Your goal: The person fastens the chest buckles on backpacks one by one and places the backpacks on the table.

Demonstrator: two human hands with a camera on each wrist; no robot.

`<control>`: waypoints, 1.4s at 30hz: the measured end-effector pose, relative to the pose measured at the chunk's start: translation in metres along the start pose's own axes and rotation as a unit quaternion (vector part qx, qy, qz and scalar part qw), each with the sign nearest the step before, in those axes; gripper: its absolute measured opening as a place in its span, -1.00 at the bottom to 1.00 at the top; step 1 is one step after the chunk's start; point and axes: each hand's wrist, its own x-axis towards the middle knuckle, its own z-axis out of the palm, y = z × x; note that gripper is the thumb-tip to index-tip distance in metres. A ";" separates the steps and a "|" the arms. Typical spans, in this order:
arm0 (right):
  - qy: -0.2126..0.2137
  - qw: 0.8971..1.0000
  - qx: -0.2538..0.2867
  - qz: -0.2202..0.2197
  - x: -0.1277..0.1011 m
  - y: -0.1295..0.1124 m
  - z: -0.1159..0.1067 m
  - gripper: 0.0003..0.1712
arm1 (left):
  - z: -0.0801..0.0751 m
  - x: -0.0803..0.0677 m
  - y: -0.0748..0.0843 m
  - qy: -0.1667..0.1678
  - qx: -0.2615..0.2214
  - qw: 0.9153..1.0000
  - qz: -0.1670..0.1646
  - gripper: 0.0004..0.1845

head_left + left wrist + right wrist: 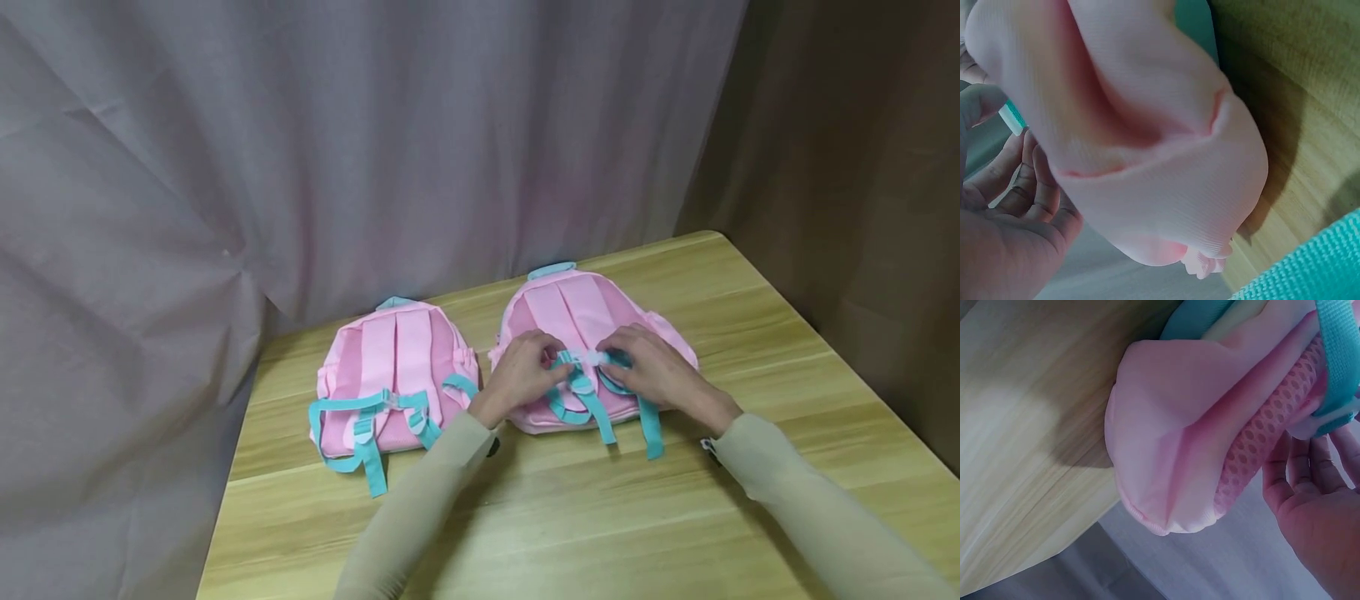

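Observation:
A pink backpack (573, 308) with teal straps lies back side up on the table, and both hands work over its middle. My left hand (522, 371) pinches a teal strap (564, 358) between thumb and fingers; that strap also shows in the left wrist view beside the left hand (1016, 219). Opposite it, my right hand (651, 362) grips a second teal strap close to a whitish buckle (597, 357). In the right wrist view the right hand's fingers (1319, 465) curl behind the teal strap (1338, 356), next to pink mesh (1266, 428). Fingertips there are partly hidden.
A second pink backpack (412, 337) lies to the left, its teal chest strap (348, 404) running across it. The wooden table (570, 525) has its far edge by a grey curtain (420, 150). A brown curtain (847, 183) hangs at the right.

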 end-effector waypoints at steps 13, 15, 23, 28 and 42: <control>-0.007 1.000 0.000 0.003 0.001 -0.002 -0.006 -0.65 | 0.001 -0.001 0.000 0.007 -0.016 1.000 0.018 -0.70; -0.010 1.000 0.000 0.006 0.001 -0.002 -0.007 -0.65 | 0.001 -0.001 0.000 0.007 -0.018 1.000 0.021 -0.71; -0.006 1.000 0.001 -0.006 0.002 -0.001 -0.006 -0.67 | 0.004 0.000 0.000 0.013 -0.018 0.999 0.029 -0.72; 0.009 0.999 0.004 -0.030 0.003 0.000 -0.005 -0.69 | 0.005 0.002 0.001 0.016 -0.014 0.999 0.028 -0.73; 0.003 0.999 0.021 -0.042 0.005 -0.002 -0.002 -0.72 | 0.011 -0.001 0.007 0.037 -0.005 0.999 0.019 -0.75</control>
